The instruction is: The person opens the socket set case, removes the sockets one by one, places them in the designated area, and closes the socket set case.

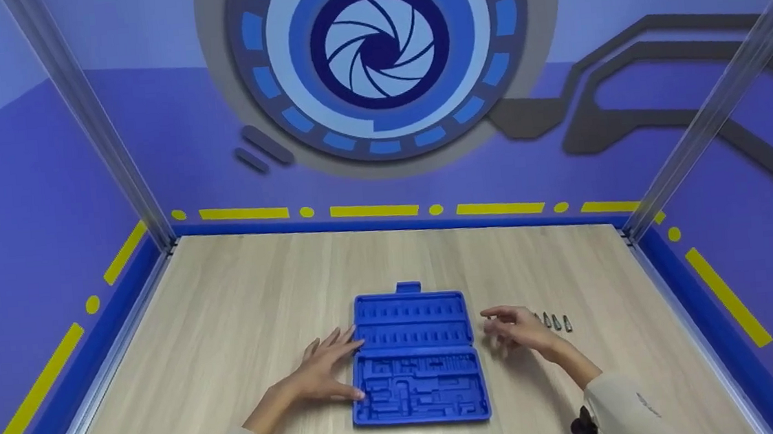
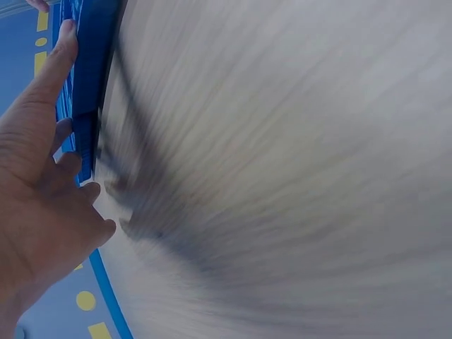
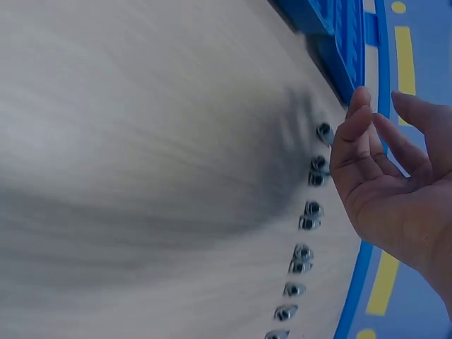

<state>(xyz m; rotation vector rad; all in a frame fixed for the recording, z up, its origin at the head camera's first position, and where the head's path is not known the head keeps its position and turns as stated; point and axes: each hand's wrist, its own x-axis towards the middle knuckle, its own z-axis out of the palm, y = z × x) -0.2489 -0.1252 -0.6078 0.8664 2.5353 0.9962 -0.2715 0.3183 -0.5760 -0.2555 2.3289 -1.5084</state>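
An open blue plastic tool case (image 1: 415, 356) lies on the table, its moulded slots facing up and bare of tools where I can see. My left hand (image 1: 321, 374) rests with spread fingers against the case's left edge, thumb on the lower half. In the left wrist view, the thumb (image 2: 65, 53) reaches along the case's side (image 2: 95, 63). Just right of the case, my right hand (image 1: 521, 330) hovers with loosely bent fingers and nothing visible between them. A row of small metal bits (image 1: 557, 322) stretches beside and partly behind it; the right wrist view shows several metal bits (image 3: 309, 215).
The wood-grain table (image 1: 248, 304) is bordered by blue panels (image 1: 370, 184) with yellow marks at the back and sides. Metal posts (image 1: 85, 109) rise at the back corners. A latch tab (image 1: 408, 287) sticks out from the case's far edge.
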